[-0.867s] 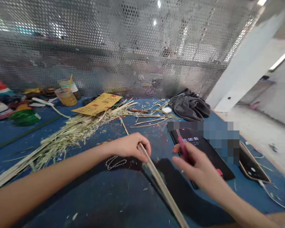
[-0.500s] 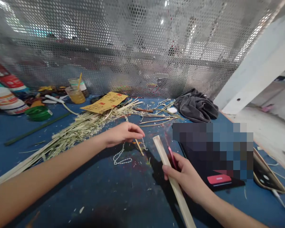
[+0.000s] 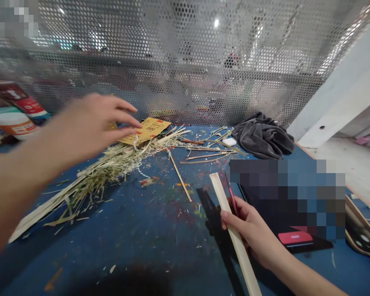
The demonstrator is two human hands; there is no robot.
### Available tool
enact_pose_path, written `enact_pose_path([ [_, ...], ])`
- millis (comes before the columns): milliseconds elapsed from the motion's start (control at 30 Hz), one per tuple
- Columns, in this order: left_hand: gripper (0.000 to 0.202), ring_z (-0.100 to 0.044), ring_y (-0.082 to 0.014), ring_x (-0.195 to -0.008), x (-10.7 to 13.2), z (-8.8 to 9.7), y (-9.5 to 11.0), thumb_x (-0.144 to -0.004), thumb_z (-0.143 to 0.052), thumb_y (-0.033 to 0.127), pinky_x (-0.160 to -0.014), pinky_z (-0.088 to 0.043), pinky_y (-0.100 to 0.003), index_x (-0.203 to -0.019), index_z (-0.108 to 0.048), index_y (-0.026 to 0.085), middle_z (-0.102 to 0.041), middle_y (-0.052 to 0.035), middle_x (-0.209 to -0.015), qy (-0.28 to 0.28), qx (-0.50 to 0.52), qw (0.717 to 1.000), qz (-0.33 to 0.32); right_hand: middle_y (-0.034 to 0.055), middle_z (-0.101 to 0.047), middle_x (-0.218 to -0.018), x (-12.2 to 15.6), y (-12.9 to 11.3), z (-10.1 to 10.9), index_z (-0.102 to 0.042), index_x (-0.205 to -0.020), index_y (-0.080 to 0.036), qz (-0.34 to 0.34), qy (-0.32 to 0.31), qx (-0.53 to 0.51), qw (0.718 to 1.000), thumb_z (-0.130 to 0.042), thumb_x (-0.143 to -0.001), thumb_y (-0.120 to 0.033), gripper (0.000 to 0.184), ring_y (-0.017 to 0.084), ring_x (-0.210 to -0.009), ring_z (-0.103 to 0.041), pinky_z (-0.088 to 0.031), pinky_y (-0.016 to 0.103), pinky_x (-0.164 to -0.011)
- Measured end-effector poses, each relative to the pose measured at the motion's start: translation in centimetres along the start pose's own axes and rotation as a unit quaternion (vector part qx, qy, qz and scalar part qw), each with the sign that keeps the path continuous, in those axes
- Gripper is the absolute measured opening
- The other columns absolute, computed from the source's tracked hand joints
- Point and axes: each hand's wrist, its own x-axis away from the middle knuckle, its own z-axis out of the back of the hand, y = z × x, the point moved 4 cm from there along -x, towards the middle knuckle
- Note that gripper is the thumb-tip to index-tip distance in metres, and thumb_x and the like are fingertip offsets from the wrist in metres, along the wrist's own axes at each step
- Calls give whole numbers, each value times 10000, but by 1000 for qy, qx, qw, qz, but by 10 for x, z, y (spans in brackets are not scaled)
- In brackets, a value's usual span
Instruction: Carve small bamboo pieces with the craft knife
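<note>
My left hand (image 3: 95, 123) is raised over the far left of the table, blurred by motion, with thumb and index finger close together. A thin white-and-dark string (image 3: 135, 142) hangs just under those fingertips and appears pinched by them. My right hand (image 3: 249, 224) is closed around a flat pale wooden strip (image 3: 234, 232), thumb on top. It also holds a slim pink tool (image 3: 233, 200) beside the strip; its kind is unclear. A thin stick (image 3: 179, 176) with string at its upper end lies on the table between the hands.
Shredded plant fibres (image 3: 111, 168) lie at left, partly under yellow sandpaper (image 3: 152, 128). A dark cloth (image 3: 265, 135) lies at the back right, near a white lump (image 3: 229, 142) and thin sticks (image 3: 209, 155). Bottles (image 3: 15, 123) stand far left. A dark tablet-like object (image 3: 259, 197) is partly pixelated.
My left hand has risen and moved left, and the string has shifted left with it. The thin stick now shows fully. My right hand keeps its hold on the strip and pink tool.
</note>
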Motion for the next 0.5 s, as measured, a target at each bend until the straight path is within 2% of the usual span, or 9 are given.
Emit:
enact_pose_path([
  [67, 354, -251, -323, -1387, 3, -29, 15, -904, -429, 312, -1148, -138, -506, -1107, -671, 152, -464, -26, -1409, -21, -44, 999, 2, -68, -486, -631, 1, 2, -2, -505, -844, -196, -4, -8, -8, 1000, -680, -772, -488, 348, 33, -436, -334, -200, 156, -364],
  [100, 363, -244, -328, -1389, 6, -47, 26, -902, -456, 328, -1153, -129, -514, -1134, -657, 135, -454, -71, -1417, -51, -9, 999, -11, -70, -473, -632, 1, 2, -3, -517, -874, -197, -4, -15, -11, 1000, -681, -772, -491, 351, 33, -444, -334, -203, 154, -369],
  [167, 355, -412, -290, -1296, 15, -84, 53, -887, -504, 412, -1127, -257, -474, -1097, -669, 178, -517, -88, -1349, -154, 156, 976, -20, -78, -437, -621, 2, 2, -6, -538, -959, -204, -3, -30, -17, 999, -682, -769, -499, 379, 38, -454, -323, -201, 155, -375],
  [200, 375, -493, -262, -1224, 20, -101, 66, -890, -501, 454, -1083, -344, -446, -1139, -639, 209, -558, -79, -1298, -213, 256, 943, 5, -79, -423, -617, 1, 2, -8, -544, -993, -205, -3, -35, -18, 999, -683, -767, -501, 398, 42, -459, -320, -203, 159, -380],
  [267, 459, -637, -219, -982, 32, -131, 90, -872, -513, 509, -855, -527, -381, -1232, -542, 224, -611, -95, -1192, -318, 459, 822, 107, -75, -414, -619, 0, 1, -10, -562, -1004, -199, 6, -44, -14, 999, -694, -754, -498, 411, 49, -476, -323, -215, 170, -397],
  [333, 467, -658, -170, -811, 39, -149, 109, -821, -613, 471, -676, -551, -287, -1201, -533, 212, -652, -70, -1027, -361, 571, 718, 167, -60, -446, -651, -1, -1, -11, -584, -974, -186, 25, -51, -8, 998, -712, -739, -481, 399, 56, -514, -348, -255, 179, -438],
  [367, 415, -648, -145, -745, 40, -154, 114, -798, -653, 438, -627, -540, -248, -1119, -569, 189, -658, -50, -924, -368, 600, 686, 184, -54, -463, -665, -1, -2, -11, -590, -954, -181, 33, -54, -8, 998, -722, -732, -474, 390, 58, -532, -359, -274, 182, -460],
  [433, 277, -617, -106, -665, 40, -159, 115, -769, -698, 375, -598, -521, -199, -909, -612, 152, -632, -13, -748, -357, 625, 662, 208, -50, -488, -665, -1, -2, -9, -583, -901, -177, 32, -60, -11, 998, -730, -724, -478, 379, 59, -537, -373, -288, 185, -476],
  [500, 235, -599, -90, -628, 39, -155, 101, -756, -708, 349, -600, -519, -184, -796, -607, 140, -612, -3, -680, -323, 634, 660, 242, -47, -512, -647, -1, -1, -6, -556, -850, -176, 22, -68, -27, 997, -731, -727, -487, 377, 59, -535, -412, -302, 177, -479],
])
